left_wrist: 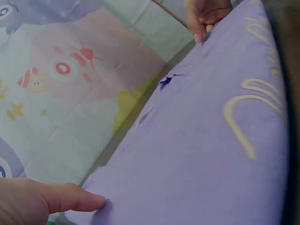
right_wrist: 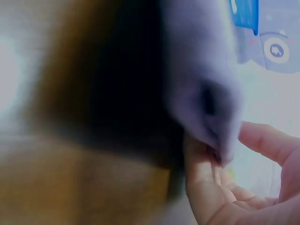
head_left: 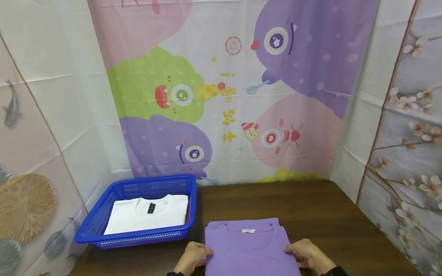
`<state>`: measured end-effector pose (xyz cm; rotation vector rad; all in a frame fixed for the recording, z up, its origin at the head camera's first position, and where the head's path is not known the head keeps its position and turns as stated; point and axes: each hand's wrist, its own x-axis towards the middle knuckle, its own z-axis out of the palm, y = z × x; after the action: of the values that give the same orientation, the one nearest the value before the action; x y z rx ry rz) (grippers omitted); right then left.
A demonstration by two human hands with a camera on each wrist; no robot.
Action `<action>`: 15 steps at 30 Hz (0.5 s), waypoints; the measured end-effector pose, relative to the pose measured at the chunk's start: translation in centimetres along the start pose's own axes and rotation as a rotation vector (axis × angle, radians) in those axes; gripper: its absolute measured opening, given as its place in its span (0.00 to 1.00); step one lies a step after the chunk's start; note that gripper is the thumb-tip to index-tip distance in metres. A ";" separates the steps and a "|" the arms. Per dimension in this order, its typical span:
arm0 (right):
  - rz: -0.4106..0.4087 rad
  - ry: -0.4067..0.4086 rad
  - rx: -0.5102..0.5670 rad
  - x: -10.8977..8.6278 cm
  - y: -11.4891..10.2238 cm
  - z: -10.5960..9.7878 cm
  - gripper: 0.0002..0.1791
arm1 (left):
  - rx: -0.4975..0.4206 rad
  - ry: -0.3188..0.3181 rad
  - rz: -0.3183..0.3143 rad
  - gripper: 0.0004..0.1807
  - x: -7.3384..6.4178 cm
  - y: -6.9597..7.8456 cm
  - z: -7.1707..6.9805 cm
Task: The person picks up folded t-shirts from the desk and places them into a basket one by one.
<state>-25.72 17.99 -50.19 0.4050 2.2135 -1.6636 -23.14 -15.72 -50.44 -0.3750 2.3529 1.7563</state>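
Note:
A folded purple T-shirt [head_left: 248, 249] lies at the front of the table, its neckline with a white label toward the back. My left hand [head_left: 195, 253] pinches its left edge, thumb on top and fingers beneath. At the opposite edge my right hand [head_left: 309, 255] pinches the cloth the same way. In the left wrist view the shirt [left_wrist: 187, 140] shows a cream line print, with the left thumb [left_wrist: 75, 197] pressed on its near corner. The right wrist view is blurred; there the right hand's fingers [right_wrist: 206, 183] are under the shirt's folded edge [right_wrist: 201, 70].
A blue plastic basket [head_left: 138, 237] stands at the back left of the brown wooden table [head_left: 310, 203]. It holds a folded white T-shirt [head_left: 148, 220] with a dark neck label, and some red cloth shows beside it. Printed curtains [head_left: 214, 96] hang around the table.

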 end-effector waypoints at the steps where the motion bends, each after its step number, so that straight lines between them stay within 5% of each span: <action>1: 0.001 -0.013 0.024 0.3 -0.3 0.0 0.04 | 0.004 0.007 -0.007 0.11 0.2 0.2 0.0; 7: 0.021 -0.034 0.081 1.9 -1.9 -0.2 0.15 | -0.055 0.058 -0.046 0.19 1.4 1.0 0.2; 15: 0.011 -0.016 0.097 3.0 -1.6 0.3 0.11 | -0.060 0.116 -0.030 0.29 2.1 1.1 1.4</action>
<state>-29.09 17.34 -50.16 0.4270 2.1214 -1.7669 -25.49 -14.31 -50.48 -0.5322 2.3620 1.8417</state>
